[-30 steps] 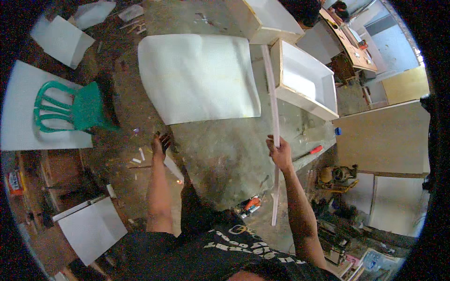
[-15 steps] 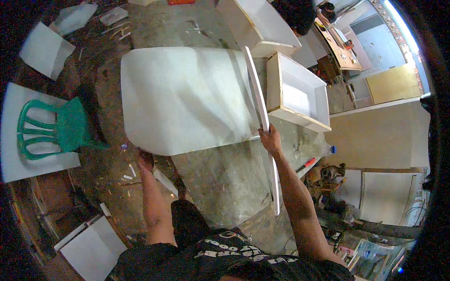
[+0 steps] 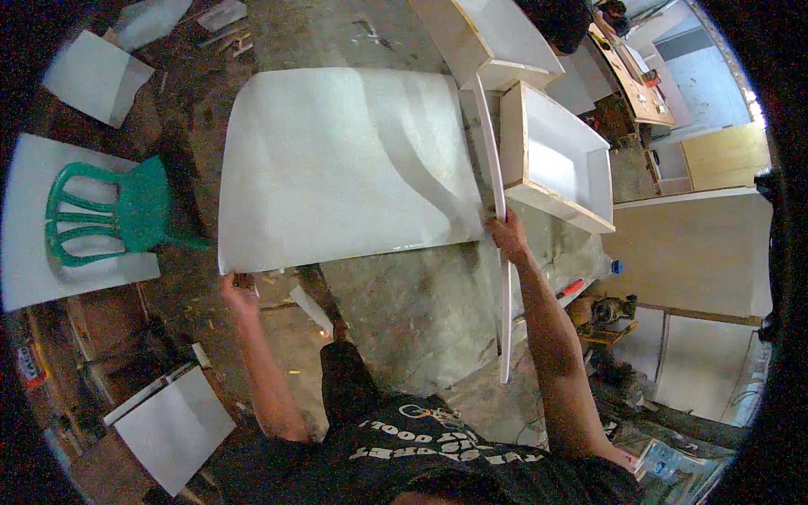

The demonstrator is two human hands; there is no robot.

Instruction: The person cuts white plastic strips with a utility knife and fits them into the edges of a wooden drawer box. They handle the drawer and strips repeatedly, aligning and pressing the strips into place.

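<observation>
A large white sheet with a smooth surface spreads out in front of me. At its near left corner my left hand is closed, gripping the edge; the fingertips are partly hidden. My right hand is wrapped round a long, narrow white strip. That strip runs away from me along the sheet's right side, its near end hanging beside my right forearm. The sheet's near right corner comes close to my right fingers; whether they touch it I cannot tell.
Two white open boxes with raw wooden edges stand beyond the strip. A green plastic chair is at left, over a white board. White panels lie lower left. A person in dark clothing is near a workbench.
The sheet's near left corner has come into view beside my left hand, and the sheet looks flatter. My left hand has shifted slightly left and nearer. The right hand still grips the strip.
</observation>
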